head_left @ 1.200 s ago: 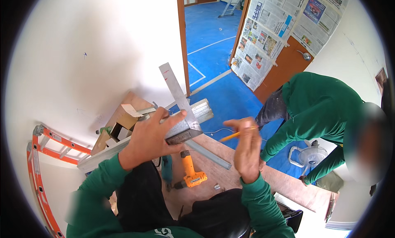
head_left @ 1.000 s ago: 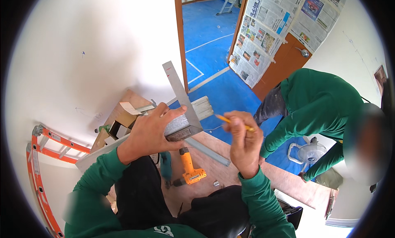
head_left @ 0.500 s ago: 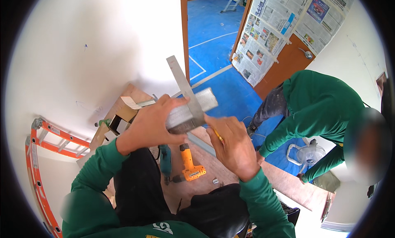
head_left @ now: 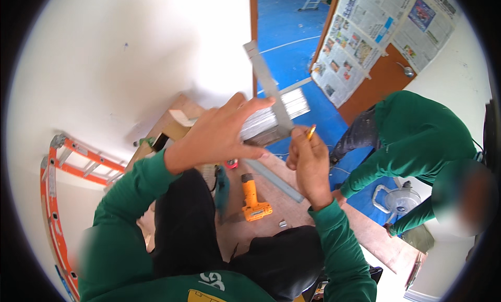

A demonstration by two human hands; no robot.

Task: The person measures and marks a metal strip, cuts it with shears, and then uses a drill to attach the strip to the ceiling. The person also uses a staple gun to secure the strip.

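My left hand (head_left: 209, 132) grips a silver metal channel (head_left: 296, 102) together with a steel square (head_left: 265, 75), whose long blade slants up and away across the channel. My right hand (head_left: 311, 166) is closed round a yellow pencil (head_left: 311, 134), its thumb at the square's lower corner. Below them, on the plywood board (head_left: 360, 230), lie an orange cordless drill (head_left: 253, 203), a teal power tool (head_left: 221, 187), a grey metal strip (head_left: 279, 182) and a small metal piece (head_left: 283, 224). A red round item partly shows behind my left hand.
An orange ladder (head_left: 54, 208) leans at left. Cardboard boxes (head_left: 174, 128) sit by the white wall. A co-worker in green (head_left: 417, 124) bends at right beside a fan (head_left: 401, 200). A newspaper-covered door (head_left: 355, 51) opens onto blue-covered floor (head_left: 282, 25), with a metal ladder beyond.
Both my hands have moved up, with the channel and square shifted rightward. My right hand has closed in from beside the square to its corner. The co-worker stays bent over.
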